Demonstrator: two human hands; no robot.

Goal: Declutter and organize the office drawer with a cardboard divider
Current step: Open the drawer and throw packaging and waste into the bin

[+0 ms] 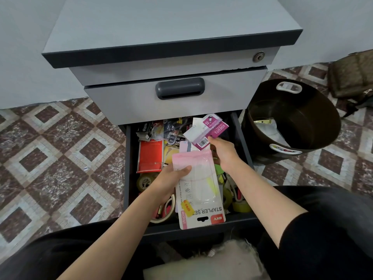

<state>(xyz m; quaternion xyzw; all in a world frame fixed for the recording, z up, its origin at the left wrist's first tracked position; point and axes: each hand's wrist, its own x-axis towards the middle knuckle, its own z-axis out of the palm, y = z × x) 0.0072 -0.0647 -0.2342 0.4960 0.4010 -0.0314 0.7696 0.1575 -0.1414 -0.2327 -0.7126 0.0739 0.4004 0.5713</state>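
Observation:
The lower drawer [127, 158] of a grey cabinet stands pulled out, crammed with stationery. My left hand [171, 176] grips a pink-and-white stapler-set blister pack [198, 190] over the drawer's front half. My right hand [222, 150] pinches a purple-and-white lead refill card [207, 131] with a barcode, raised above the drawer's back right. In the drawer lie a red stationery pack [150, 156], rolls of tape [144, 181], a staples box [144, 129] and yellow tape [241, 207]. No cardboard divider shows.
A dark round bin [314, 110] with white handles stands right of the cabinet, holding some discarded packaging. A brown bag [353, 77] lies behind it. The upper drawer [179, 90] is closed. Patterned tile floor surrounds the cabinet; my knees flank the drawer.

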